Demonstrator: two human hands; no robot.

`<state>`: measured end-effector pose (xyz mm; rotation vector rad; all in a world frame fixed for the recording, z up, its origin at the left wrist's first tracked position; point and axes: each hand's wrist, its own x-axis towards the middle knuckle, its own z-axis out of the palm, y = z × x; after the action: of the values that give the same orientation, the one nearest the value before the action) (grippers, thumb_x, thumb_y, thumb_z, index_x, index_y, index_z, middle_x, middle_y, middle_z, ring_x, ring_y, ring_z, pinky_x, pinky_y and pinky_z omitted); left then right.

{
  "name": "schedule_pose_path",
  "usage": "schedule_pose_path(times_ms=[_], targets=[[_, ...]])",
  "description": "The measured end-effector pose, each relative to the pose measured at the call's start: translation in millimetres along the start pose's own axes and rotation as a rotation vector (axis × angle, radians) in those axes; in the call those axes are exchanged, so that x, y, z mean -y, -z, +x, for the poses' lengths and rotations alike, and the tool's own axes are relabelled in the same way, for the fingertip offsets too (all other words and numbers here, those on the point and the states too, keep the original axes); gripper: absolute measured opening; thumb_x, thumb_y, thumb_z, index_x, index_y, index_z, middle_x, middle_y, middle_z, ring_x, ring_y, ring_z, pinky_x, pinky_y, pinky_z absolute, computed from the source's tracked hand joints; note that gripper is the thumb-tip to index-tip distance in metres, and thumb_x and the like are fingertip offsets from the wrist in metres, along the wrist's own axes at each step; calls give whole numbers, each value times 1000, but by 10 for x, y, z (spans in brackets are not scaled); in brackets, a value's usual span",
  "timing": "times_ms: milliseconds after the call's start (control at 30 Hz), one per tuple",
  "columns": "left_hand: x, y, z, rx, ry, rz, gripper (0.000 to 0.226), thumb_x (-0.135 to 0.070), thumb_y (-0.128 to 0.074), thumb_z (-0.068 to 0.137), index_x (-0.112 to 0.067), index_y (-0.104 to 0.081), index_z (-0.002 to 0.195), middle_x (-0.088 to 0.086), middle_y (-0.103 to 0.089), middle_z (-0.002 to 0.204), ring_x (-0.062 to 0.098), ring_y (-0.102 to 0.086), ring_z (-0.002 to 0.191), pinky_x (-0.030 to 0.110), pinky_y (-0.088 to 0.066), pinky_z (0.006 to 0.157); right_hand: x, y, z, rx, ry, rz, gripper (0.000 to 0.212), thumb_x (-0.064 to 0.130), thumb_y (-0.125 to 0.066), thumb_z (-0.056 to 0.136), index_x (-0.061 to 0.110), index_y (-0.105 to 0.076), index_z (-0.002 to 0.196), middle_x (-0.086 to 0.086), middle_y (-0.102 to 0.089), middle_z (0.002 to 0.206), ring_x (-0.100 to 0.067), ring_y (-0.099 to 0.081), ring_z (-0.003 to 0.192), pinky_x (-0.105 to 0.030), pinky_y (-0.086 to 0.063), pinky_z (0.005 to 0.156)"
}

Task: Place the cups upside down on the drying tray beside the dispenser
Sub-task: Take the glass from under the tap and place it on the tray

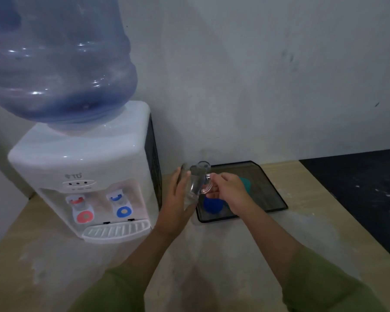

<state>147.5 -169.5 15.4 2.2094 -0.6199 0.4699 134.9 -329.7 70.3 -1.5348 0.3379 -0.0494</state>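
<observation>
Beige counter (234, 255), clear mug (197, 181) tilted, base up

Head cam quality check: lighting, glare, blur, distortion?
Head view: dim, bluish light; specular glints on the water bottle; wide-angle bowing at the edges; the clear glass mug, between left hand and right hand, is smeared by motion blur; the tray stays fairly legible.

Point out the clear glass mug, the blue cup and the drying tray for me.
clear glass mug (196, 183), head view, on its tilted body.
blue cup (212, 206), head view, on its blue side.
drying tray (266, 188), head view, on its bare floor at right.
</observation>
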Motion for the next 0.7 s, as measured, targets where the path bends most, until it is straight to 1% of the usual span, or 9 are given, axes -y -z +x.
schedule_pose_path(times_ms=[67,133,267,333,367,433,533,600,700], targets=[[-34,-55,208,11,-18,11,85,-22,-73,78,-34,-20,144,-4,-17,152,6,-24,135,10,-21,108,63,140,148,19,-12,38,20,19,-56,91,7,-62,76,-6,-68,59,-14,-65,49,-24,-54,48],[-75,-73,417,55,-11,-27,83,-17,-75,75,-27,-29,143,2,-24,148,1,-30,127,-6,-19,100,122,250,275,31,-12,15,22,22,-55,92,6,-62,78,-9,-67,61,-18,-66,52,-26,-53,49],[-182,-226,949,152,52,-111,77,-9,-77,69,-18,-42,137,6,-45,140,13,-44,124,7,-32,101,223,621,681,20,-8,-29,25,23,-49,94,6,-62,81,-9,-65,67,-18,-63,52,-25,-52,47],[-211,-264,1163,170,97,-128,74,-6,-77,67,-17,-47,133,7,-50,136,17,-49,121,17,-38,100,238,804,853,-34,-14,-45,22,21,-46,95,8,-60,86,-9,-64,71,-18,-61,53,-25,-51,48],[-221,-334,1286,191,118,-120,73,-4,-77,67,-17,-48,132,9,-51,134,18,-50,119,18,-38,99,218,938,975,-65,-18,-70,20,21,-45,95,9,-59,88,-9,-64,76,-18,-61,56,-27,-52,51],[-208,-481,1514,262,125,-63,72,-4,-76,67,-18,-48,132,13,-48,132,17,-49,113,11,-34,92,125,1183,1199,-121,-25,-196,16,22,-47,93,11,-58,90,-12,-65,88,-20,-63,65,-35,-54,65],[-160,-734,1806,418,125,55,74,-5,-74,68,-20,-46,135,15,-43,126,22,-49,111,6,-32,86,-119,1512,1489,-130,-35,-527,24,27,-47,93,7,-60,87,-18,-65,99,-35,-63,96,-44,-49,89],[-128,-902,1939,538,105,114,73,-5,-72,70,-18,-44,136,17,-43,122,25,-47,113,7,-30,85,-316,1665,1602,-40,-74,-711,33,29,-45,95,3,-61,109,-21,-62,119,-33,-56,113,-38,-43,95],[-84,-1195,2112,757,101,230,71,-7,-69,73,-18,-41,137,16,-44,125,27,-46,116,21,-35,93,-676,1853,1770,151,-150,-943,52,34,-43,97,4,-40,138,-20,-45,144,-32,-43,132,-35,-35,106]])
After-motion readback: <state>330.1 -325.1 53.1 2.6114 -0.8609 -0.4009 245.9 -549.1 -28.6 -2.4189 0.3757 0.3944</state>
